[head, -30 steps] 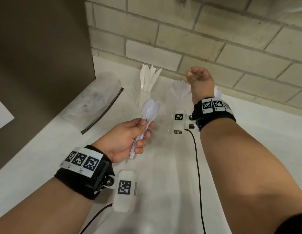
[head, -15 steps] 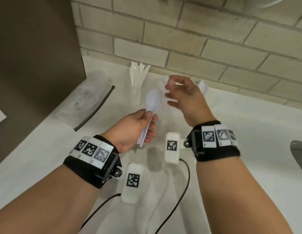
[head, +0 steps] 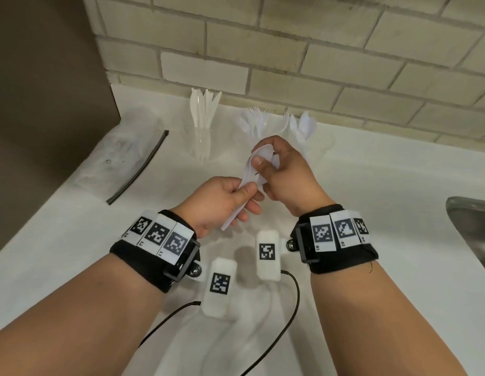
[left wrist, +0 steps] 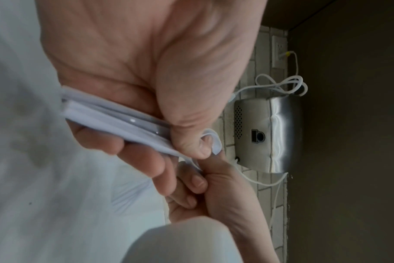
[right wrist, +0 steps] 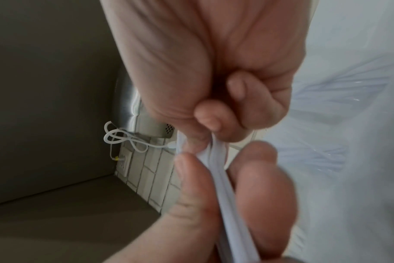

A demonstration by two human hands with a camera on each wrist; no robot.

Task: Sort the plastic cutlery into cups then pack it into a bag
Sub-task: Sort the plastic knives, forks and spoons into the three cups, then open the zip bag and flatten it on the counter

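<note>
Figure: both hands over the white surface, seen from my remote station. My left hand holds a small bundle of white spoons by the handles; its grip is clamped on them, thumb on top and fingers curled beneath, the handle ends sticking out toward the near side. In the left wrist view the stacked handles lie between thumb and fingers. My right hand meets the bundle at the bowl end, its grip pinched on the bowls with the thumb pressed on the nearest one. The right wrist view shows the spoon edges running between the thumb and fingers of both hands; how many spoons there are I cannot tell.

Far side, along the tiled wall: three clear cups in a row. The left cup holds upright knives; the middle one holds forks; the right one holds spoons. The middle and right cups are mostly hidden behind my right hand.

Left of the cups, a clear bag with a dark zip strip lies flat on the surface. A metal sink edge shows at the right.
</note>
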